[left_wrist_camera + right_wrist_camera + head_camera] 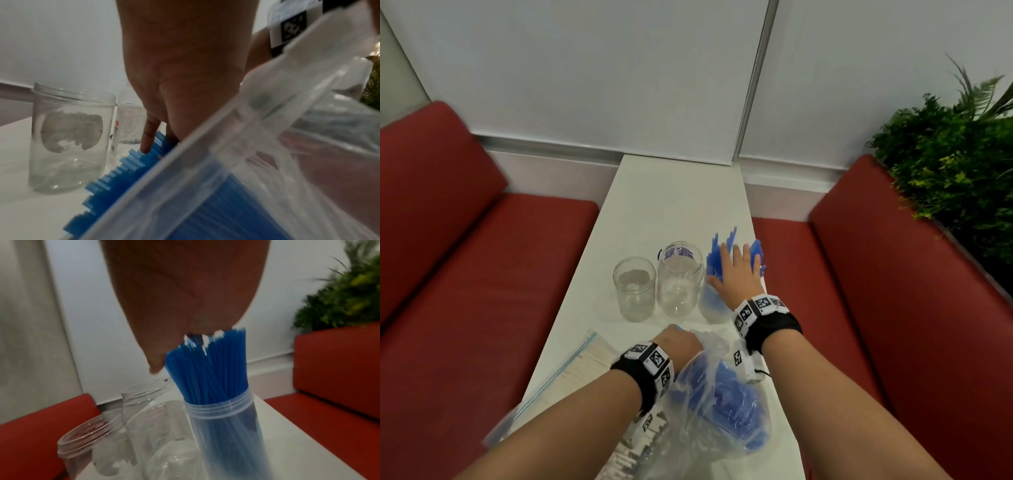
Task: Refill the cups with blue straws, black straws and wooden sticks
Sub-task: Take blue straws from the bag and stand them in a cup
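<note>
A person is working at a white table (654,192) with three clear cups in a row. The right hand (736,270) is lying flat, fingers straight and spread, its palm pressing down on the tops of the blue straws (207,368) that are standing in the right cup (224,426). Nothing is being gripped by this hand; it is only patting the straw ends. Just left of that palm the middle cup (680,284) and left cup (634,289) are standing open with no straws in them.

The left hand (679,344) is nearer the body, fingers curled down onto the mouth of a clear bag (709,394) that is lying on the table. In the left wrist view its fingertips (147,144) are touching the ends of more straws (123,170) poking out of the bag. Whether it is pinching the bag's rim or only pressing the straws cannot be told.

The step in hand looks like settling the blue bundle. To do it well, the palm should be kept level and pressing lightly straight down, so the uneven ends are evened without bending the thin straws or tipping the light cup toward its neighbour. The left hand is probably best kept steadying the bag so the rest do not spill.

A second bag, with pale sticks (582,363), is lying left of the left wrist.
</note>
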Tool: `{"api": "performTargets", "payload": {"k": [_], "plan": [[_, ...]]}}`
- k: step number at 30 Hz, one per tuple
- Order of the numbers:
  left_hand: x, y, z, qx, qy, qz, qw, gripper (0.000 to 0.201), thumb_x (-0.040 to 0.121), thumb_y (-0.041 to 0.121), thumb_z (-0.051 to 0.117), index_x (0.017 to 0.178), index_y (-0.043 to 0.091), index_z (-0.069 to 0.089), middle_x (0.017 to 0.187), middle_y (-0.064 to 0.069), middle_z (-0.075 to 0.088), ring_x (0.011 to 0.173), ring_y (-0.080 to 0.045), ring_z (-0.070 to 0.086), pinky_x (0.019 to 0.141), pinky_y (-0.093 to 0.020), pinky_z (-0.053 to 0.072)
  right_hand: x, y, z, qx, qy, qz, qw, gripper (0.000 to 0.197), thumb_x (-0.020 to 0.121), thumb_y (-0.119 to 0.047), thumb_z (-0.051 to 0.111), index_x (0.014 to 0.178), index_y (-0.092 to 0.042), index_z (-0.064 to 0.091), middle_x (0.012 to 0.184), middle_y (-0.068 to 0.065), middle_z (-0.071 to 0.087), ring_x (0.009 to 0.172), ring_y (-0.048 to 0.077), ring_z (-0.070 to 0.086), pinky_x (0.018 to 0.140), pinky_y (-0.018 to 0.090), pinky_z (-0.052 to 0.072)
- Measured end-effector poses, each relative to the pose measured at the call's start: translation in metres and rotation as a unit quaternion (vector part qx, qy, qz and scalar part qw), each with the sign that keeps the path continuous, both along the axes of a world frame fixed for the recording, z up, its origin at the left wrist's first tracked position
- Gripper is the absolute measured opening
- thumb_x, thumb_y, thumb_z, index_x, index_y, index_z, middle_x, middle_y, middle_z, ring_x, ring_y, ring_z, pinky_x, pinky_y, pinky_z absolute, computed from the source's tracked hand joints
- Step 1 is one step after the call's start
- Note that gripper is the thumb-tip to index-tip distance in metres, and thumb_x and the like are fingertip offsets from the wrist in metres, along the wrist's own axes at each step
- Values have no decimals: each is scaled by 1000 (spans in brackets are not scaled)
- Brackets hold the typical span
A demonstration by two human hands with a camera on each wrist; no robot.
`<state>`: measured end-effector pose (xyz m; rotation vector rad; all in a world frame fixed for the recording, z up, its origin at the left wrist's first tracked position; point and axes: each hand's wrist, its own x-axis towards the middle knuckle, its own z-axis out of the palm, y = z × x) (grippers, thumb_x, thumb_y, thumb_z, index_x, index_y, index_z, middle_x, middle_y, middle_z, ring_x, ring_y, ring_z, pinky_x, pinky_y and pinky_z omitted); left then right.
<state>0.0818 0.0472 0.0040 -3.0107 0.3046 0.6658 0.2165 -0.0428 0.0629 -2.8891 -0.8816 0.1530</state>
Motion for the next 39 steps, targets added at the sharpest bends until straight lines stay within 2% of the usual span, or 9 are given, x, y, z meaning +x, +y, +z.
{"api": "performTargets", "payload": {"k": [5, 8, 12, 18, 23, 27, 32, 36, 39], "plan": [[-3, -2, 14, 48, 1, 7, 999, 31, 97, 24, 51, 125, 15, 57, 127, -9, 60, 115, -31, 57, 93, -41, 42, -17, -10, 7, 388, -78, 11, 918, 47, 99, -14, 53, 146, -16, 49, 148, 9, 50, 141, 19, 40, 122, 40, 27], [-3, -5, 24, 39, 28, 43, 998, 31, 99, 15, 45, 126, 8, 58, 127, -13, 61, 114, -34, 59, 91, -41, 47, -45, -8, 8, 503, 107, -23, 857, 23, 99, -13, 54, 114, -21, 69, 104, -2, 74, 98, 13, 69, 94, 38, 55], [-1, -10, 41, 50, 38, 59, 996, 36, 101, 18, 37, 130, 5, 55, 135, -15, 56, 123, -31, 54, 102, -39, 42, -76, -7, -11, 483, 365, -26, 795, 31, 105, -40, 49, 123, -21, 64, 108, 9, 73, 105, 25, 69, 91, 35, 56], [-7, 6, 68, -22, -6, 131, 991, 41, 105, 25, 30, 133, 7, 53, 132, -14, 57, 122, -32, 55, 99, -41, 43, -94, -28, -42, 440, 439, 29, 783, 48, 93, -60, 46, 122, -26, 65, 115, -9, 69, 104, -5, 66, 88, 13, 50], [-3, 13, 100, -25, 64, 176, 982, 22, 93, 8, 54, 111, 2, 66, 111, -15, 67, 99, -31, 65, 82, -34, 48, -97, -36, -42, 290, 413, 85, 859, 23, 89, -40, 72, 110, -35, 65, 91, -28, 69, 85, -13, 61, 81, 9, 43], [-6, 13, 108, -28, 58, 144, 987, 17, 85, 4, 60, 98, 3, 71, 95, -13, 70, 81, -28, 64, 81, -36, 53, -97, -35, -55, 223, 377, 45, 898, 30, 84, -13, 77, 113, -12, 71, 109, 4, 75, 98, 17, 67, 95, 32, 51], [-7, 16, 113, -156, 5, 166, 974, 40, 85, 3, 59, 122, 16, 61, 104, -4, 66, 90, -21, 64, 80, -31, 53, -104, -35, -57, 289, 402, 16, 869, 11, 97, -15, 65, 97, -5, 66, 88, 6, 71, 71, 1, 64, 78, 17, 47], [-11, 32, 110, -314, -44, 201, 927, 79, 84, 1, 60, 149, 34, 28, 120, 1, 56, 83, -14, 66, 78, -27, 55, -100, -34, -50, 391, 397, -26, 830, 15, 100, -19, 63, 86, -13, 61, 69, 2, 64, 62, 9, 63, 71, 19, 51], [-12, 39, 107, -493, -89, 285, 817, 71, 88, -2, 56, 148, 29, 34, 120, -1, 57, 90, -18, 68, 77, -24, 55, -94, -34, -41, 483, 372, -71, 790, 25, 97, -26, 67, 79, -11, 60, 61, -1, 57, 60, 18, 58, 69, 34, 52]]}}
